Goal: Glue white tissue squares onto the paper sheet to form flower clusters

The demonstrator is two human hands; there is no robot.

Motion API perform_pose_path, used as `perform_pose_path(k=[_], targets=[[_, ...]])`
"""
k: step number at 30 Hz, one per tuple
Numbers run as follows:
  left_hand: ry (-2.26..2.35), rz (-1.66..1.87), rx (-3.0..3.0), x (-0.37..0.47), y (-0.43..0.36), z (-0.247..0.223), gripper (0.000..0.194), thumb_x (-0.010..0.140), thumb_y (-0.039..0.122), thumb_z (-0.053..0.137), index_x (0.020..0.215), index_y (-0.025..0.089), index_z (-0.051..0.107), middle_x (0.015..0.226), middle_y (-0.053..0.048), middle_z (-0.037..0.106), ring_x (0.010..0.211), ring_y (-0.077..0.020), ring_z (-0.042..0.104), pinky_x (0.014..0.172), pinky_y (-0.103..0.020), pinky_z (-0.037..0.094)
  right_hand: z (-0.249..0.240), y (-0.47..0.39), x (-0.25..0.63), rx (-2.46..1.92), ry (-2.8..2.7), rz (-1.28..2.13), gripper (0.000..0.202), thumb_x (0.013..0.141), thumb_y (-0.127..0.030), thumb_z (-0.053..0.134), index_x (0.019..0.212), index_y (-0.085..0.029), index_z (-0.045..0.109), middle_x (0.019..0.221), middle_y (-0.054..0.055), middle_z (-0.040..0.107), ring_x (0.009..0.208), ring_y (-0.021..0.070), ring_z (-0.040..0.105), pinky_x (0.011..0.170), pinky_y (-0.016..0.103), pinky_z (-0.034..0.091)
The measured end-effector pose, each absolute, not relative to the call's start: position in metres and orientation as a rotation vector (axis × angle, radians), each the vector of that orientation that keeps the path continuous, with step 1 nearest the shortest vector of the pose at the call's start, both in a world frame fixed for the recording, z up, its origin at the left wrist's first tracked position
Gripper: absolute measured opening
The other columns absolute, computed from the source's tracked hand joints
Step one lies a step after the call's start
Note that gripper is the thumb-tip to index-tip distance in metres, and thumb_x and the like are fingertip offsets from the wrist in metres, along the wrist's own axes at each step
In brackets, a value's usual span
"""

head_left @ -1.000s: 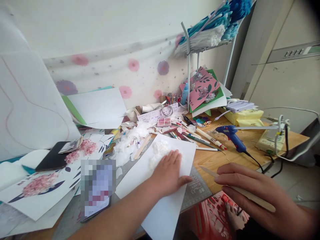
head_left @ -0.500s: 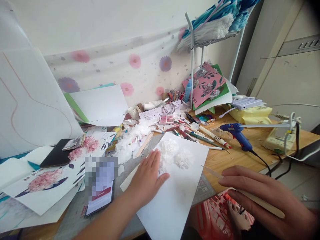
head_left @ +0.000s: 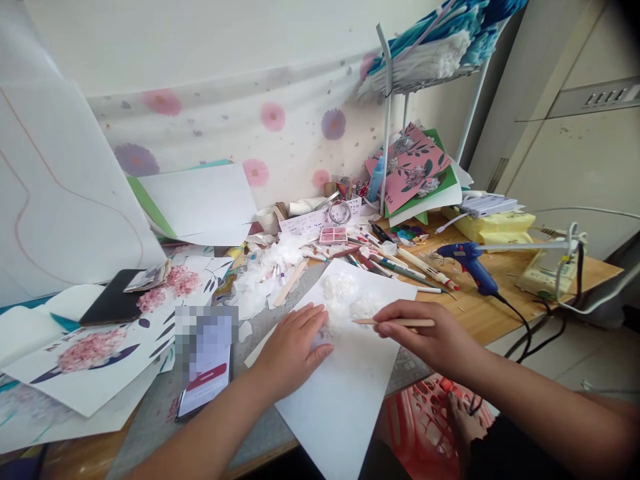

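A sheet of white paper (head_left: 345,393) lies at a slant near the table's front edge, with several fluffy white flower clusters (head_left: 341,288) on its upper part. My left hand (head_left: 293,343) rests flat on the paper's left side, fingers stretched out and thumb apart, beside the clusters. Pinched in my right hand (head_left: 425,333) is a pointed wooden stick (head_left: 407,323). Its tip points left, over or against the paper just below the right-hand cluster; whether it touches, I cannot tell. My right fingers partly cover that cluster's edge.
Crumpled white tissue (head_left: 273,267) and a flat wooden stick (head_left: 291,283) lie behind my left hand. Several pens (head_left: 415,270) spread across the back. A blue glue gun (head_left: 467,263) stands at right, its cord trailing off the edge. A phone (head_left: 206,380) and flower pictures (head_left: 95,360) lie left.
My right hand has swung left from the table's right edge to above the paper, its grip now a pinch near the stick's tip. My left hand has stayed on the paper.
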State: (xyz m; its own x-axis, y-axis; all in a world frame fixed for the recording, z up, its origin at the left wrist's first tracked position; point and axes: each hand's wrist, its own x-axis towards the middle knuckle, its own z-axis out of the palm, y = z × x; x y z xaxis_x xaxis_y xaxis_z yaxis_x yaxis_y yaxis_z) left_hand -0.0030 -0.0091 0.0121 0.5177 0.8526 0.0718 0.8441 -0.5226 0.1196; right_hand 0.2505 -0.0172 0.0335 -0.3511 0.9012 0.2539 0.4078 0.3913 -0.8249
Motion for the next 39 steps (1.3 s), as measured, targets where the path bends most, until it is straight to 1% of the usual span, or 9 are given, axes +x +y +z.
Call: perform_pose_path(k=[3,8,15,19,24,31,35,37,39], targets=[[1.494,0.226,2.686,-0.003,-0.008,0.009,0.049,0.089,0.040,0.046,0.132,0.016,0.044,0.141,-0.009,0.041,0.131,-0.0249,0.034,0.106,-0.045,0.032,0.025,0.003,0.229,-1.088,-1.961,0.905,0.022,0.083,-0.035,0.056,0.083,-0.015,0.067,0.072,0.003,0.069,0.067,0.0137,0.063,0.061,0.023,0.049],[1.456,0.259,2.660,-0.008,-0.010,0.003,0.049,0.088,0.038,0.049,0.132,0.016,0.044,0.143,-0.010,0.039,0.132,-0.0252,0.033,0.107,-0.045,0.032,0.014,0.019,0.212,-1.107,-2.025,0.882,0.019,0.084,-0.031,0.056,0.082,-0.016,0.067,0.070,0.002,0.068,0.066,0.0129,0.062,0.061,0.023,0.046],[1.408,0.232,2.582,-0.012,-0.005,0.001,0.050,0.087,0.039,0.049,0.133,0.022,0.042,0.145,-0.006,0.036,0.132,-0.0241,0.033,0.108,-0.046,0.031,0.016,0.023,0.210,-1.132,-2.096,0.806,0.019,0.086,-0.031,0.055,0.079,-0.018,0.067,0.073,0.001,0.068,0.067,0.0121,0.060,0.062,0.022,0.043],[1.397,0.241,2.565,-0.015,-0.004,-0.002,0.051,0.088,0.039,0.047,0.136,0.025,0.038,0.147,-0.003,0.032,0.133,-0.0228,0.030,0.108,-0.047,0.031,0.017,0.025,0.211,-1.116,-2.147,0.745,0.019,0.088,-0.031,0.053,0.080,-0.020,0.066,0.073,0.000,0.068,0.065,0.0106,0.060,0.061,0.020,0.043],[1.394,0.223,2.577,-0.015,-0.005,-0.006,0.054,0.085,0.038,0.050,0.136,0.029,0.036,0.148,-0.003,0.030,0.134,-0.0246,0.029,0.106,-0.051,0.032,0.018,0.030,0.207,-1.118,-2.219,0.736,0.017,0.089,-0.028,0.053,0.080,-0.020,0.065,0.074,-0.002,0.067,0.068,0.0087,0.060,0.063,0.018,0.042],[1.380,0.229,2.580,-0.014,-0.005,-0.006,0.060,0.083,0.035,0.054,0.138,0.032,0.032,0.148,-0.002,0.030,0.133,-0.0254,0.031,0.105,-0.053,0.033,0.027,0.037,0.191,-1.101,-2.402,0.539,0.025,0.091,-0.027,0.048,0.073,-0.016,0.062,0.066,0.000,0.062,0.062,0.0117,0.055,0.060,0.025,0.039],[1.384,0.238,2.580,-0.016,-0.005,-0.007,0.057,0.084,0.035,0.053,0.137,0.032,0.033,0.147,-0.002,0.031,0.133,-0.0247,0.031,0.106,-0.051,0.032,0.019,0.038,0.186,-1.079,-2.419,0.510,0.027,0.090,-0.024,0.047,0.068,-0.014,0.060,0.062,0.002,0.058,0.059,0.0130,0.052,0.059,0.027,0.036],[1.388,0.226,2.578,-0.017,-0.005,-0.007,0.055,0.085,0.037,0.052,0.137,0.031,0.034,0.147,-0.003,0.031,0.133,-0.0248,0.031,0.106,-0.050,0.032,0.015,0.037,0.188,-1.083,-2.353,0.576,0.025,0.090,-0.025,0.047,0.071,-0.014,0.061,0.065,0.002,0.061,0.062,0.0129,0.054,0.060,0.025,0.038],[1.395,0.218,2.576,-0.017,-0.004,-0.007,0.053,0.086,0.038,0.050,0.136,0.030,0.036,0.147,-0.003,0.030,0.133,-0.0249,0.030,0.106,-0.050,0.032,0.012,0.036,0.193,-1.088,-2.282,0.650,0.021,0.090,-0.026,0.049,0.079,-0.016,0.063,0.072,0.001,0.065,0.067,0.0113,0.057,0.063,0.022,0.041]])
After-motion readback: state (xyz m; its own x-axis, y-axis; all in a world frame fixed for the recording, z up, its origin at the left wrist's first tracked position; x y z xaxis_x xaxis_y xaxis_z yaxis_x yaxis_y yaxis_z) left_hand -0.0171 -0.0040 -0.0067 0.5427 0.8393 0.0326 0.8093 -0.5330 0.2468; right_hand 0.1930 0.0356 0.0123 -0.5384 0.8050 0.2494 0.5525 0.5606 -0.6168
